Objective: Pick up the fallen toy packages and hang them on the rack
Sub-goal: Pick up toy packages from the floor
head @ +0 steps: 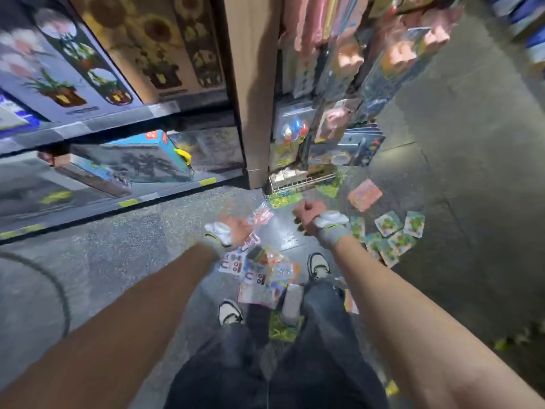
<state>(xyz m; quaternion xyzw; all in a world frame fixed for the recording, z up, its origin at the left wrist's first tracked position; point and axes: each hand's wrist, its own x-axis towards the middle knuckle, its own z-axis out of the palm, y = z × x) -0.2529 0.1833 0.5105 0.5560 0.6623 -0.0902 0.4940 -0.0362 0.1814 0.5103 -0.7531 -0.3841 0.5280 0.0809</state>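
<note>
Down low over the grey speckled floor (147,231), the left hand (237,230) gripped a clear plastic toy package with pink and red print (262,215). Blur hid how each of the fingers lay. The package's long axis ran on a slant, from the hand up and to the right, with its far end pointing toward the foot of the display rack hung with carded toys (330,125). The right hand (308,216) hung just beside it, fingers curled together into a fist with nothing seen in them.

A heap of flat printed toy packages (261,276) lay on the floor between the white-and-black shoes (318,265), overlapping at mixed angles. To the right lay square cards printed green and red (390,233) and a pink square packet (364,195), near a white wire basket (300,180) at the rack's base.
</note>
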